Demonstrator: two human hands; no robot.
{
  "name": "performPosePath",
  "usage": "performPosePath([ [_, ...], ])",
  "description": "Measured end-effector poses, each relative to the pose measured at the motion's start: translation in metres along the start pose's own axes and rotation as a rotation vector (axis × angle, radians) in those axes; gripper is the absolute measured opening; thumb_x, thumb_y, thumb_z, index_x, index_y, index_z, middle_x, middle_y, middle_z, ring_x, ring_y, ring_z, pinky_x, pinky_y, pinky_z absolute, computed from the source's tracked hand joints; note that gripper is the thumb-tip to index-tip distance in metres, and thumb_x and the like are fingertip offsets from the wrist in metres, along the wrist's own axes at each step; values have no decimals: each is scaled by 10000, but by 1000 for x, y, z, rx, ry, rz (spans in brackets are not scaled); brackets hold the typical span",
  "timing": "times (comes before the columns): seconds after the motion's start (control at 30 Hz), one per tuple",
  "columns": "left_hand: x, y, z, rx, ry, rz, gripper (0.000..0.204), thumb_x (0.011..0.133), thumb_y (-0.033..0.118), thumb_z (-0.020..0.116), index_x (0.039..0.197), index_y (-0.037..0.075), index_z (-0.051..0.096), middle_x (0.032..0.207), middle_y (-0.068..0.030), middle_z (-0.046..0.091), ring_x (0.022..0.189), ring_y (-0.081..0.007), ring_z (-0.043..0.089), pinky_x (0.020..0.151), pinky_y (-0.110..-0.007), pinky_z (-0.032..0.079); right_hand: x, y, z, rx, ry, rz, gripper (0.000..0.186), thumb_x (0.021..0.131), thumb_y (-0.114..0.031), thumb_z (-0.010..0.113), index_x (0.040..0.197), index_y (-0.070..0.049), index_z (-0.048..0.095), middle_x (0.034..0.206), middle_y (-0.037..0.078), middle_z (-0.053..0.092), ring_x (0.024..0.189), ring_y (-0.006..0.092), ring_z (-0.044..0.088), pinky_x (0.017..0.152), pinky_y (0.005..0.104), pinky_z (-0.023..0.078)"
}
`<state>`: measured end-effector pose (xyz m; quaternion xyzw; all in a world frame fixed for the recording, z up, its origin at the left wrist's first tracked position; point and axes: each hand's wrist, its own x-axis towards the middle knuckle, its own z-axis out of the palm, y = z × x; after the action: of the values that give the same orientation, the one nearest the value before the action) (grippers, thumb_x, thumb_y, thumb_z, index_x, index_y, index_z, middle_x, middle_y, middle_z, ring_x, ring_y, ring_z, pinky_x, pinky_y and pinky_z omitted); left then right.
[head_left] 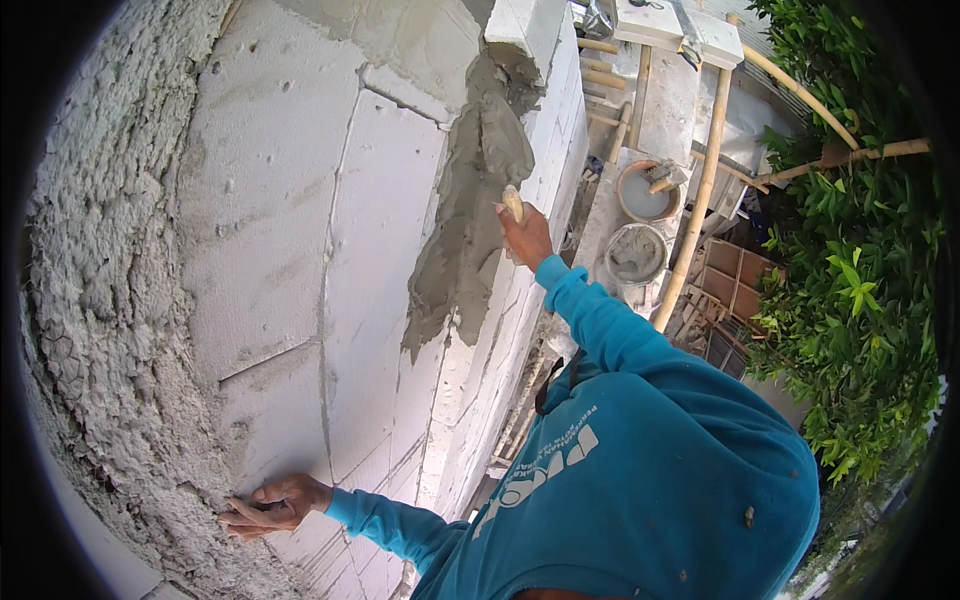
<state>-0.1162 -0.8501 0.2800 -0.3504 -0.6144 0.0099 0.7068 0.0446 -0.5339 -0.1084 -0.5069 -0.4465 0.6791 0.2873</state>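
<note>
- A teal hooded sweatshirt (650, 470) is filling the near right, its sleeves reaching toward the block wall (270, 170).
- The right hand (528, 238) is closing firmly around a wooden-handled tool (513, 203), probably a trowel; its blade is blending into the grey, so its outline is unclear.
- Wet mortar (450, 230) is coating a ragged band beside the far corner and a patch beyond it; the coating seems only partly done, with pale blocks lying bare to the left and nearer.
- The left hand (275, 505) is hanging loosely open beside rough render (120, 230), gripping nothing visible; contact is hard to tell.
- Right of the wall, a mortar bucket (646, 279) is standing near bamboo poles (707, 185).
</note>
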Motion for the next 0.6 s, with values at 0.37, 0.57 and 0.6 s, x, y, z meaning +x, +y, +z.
performPosePath([
  [0.37, 0, -11, -17, 39, -8, 57, 360, 1032, 294, 402, 1228, 59, 593, 1324, -163, 576, 1320, -319, 462, 1124, -529, 268, -101, -56, -35, 474, 51, -52, 412, 919, -182, 591, 1247, 5, 426, 934, 138, 584, 714, 227, 620, 598, 337, 529],
  [0.57, 2, -7, -4, -48, 38, 66, 356, 1022, 316, 443, 1228, 73, 603, 1321, -152, 582, 1311, -320, 471, 1119, -543, 267, -25, -24, 56, -50, 693, -121, 773, 856, -105, 596, 1396, 165, 114, 1354, 378, 350, 1284, 494, 374, 1075, 455, 331],
  [0.6, 0, -7, -2, -61, 47, 72, 356, 1020, 318, 449, 1224, 73, 607, 1319, -151, 584, 1309, -320, 473, 1116, -544, 270, -19, -38, 64, 57, 513, -49, 741, 855, -106, 598, 1385, 148, 146, 1306, 378, 394, 1241, 502, 411, 1054, 464, 351],
])
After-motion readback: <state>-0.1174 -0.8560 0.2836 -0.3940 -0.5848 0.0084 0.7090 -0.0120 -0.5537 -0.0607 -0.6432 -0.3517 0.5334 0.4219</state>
